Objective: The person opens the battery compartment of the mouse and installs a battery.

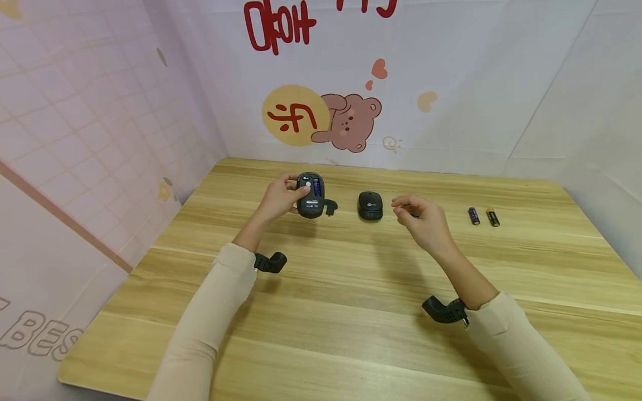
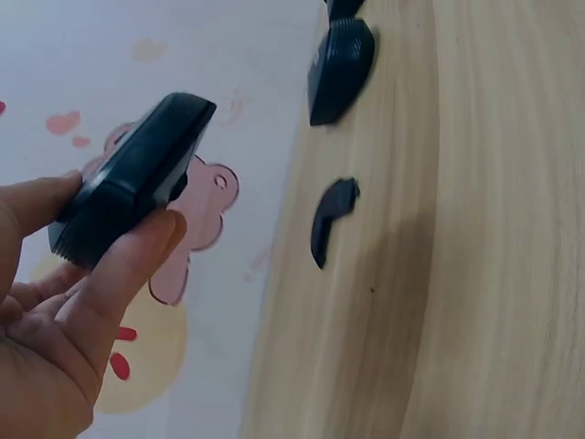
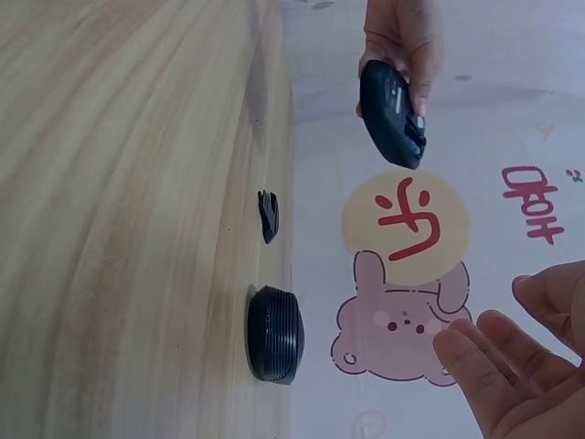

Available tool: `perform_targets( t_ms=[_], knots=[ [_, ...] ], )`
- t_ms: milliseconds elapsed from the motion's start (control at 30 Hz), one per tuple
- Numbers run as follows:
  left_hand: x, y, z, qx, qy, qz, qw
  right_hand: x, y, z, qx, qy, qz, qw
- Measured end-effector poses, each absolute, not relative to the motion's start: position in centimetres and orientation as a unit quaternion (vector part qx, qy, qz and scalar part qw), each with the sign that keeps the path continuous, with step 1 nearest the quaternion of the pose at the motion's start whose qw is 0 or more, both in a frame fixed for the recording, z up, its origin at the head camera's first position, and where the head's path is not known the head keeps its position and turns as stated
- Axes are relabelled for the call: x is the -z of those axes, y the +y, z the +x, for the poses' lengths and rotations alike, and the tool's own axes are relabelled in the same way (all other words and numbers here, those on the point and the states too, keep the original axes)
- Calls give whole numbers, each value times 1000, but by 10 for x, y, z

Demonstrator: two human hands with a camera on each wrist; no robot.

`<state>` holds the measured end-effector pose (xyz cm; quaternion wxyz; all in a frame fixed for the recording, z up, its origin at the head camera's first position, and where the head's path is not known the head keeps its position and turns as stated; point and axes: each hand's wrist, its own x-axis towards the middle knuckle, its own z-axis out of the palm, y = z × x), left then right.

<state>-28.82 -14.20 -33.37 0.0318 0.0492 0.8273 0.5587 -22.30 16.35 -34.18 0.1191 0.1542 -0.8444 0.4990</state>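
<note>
Hanging above the twelve-o'clock side of a pale wood-grain table (image 1: 321, 328) in the head view, a rounded black plastic mouse (image 1: 311, 207) is showing its uncovered underside, where a slim purple cylindrical battery (image 1: 317, 187) is sitting in the compartment. The left hand (image 1: 280, 199) is gripping this mouse from nine o'clock, its thumb pressing the underside and its fingers curling behind. Just beside, at four o'clock, a small hooked black plastic cover (image 1: 331, 207) is lying on the table. Farther out at three o'clock, a second rounded black mouse (image 1: 370, 205) is resting. Beyond it, the right hand (image 1: 423, 223) is hovering with thumb and fingers loosely apart, holding nothing. Well apart at three o'clock, a purple-and-black battery (image 1: 473, 216) and a black battery with an orange end (image 1: 493, 217) are lying side by side.
</note>
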Motion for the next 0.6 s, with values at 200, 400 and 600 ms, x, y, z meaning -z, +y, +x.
perform_targets(
  t_ms=[200,400,600],
  knots=[
    [343,-147,-297,-544,838,32,5,344,165,-223,-505,-843,150,112],
    [360,-150,-311,-479,877,12,-13,347,166,-224,-496,-848,150,112],
    [377,-152,-320,-438,899,-12,2,351,166,-225,-480,-856,150,119]
  ],
)
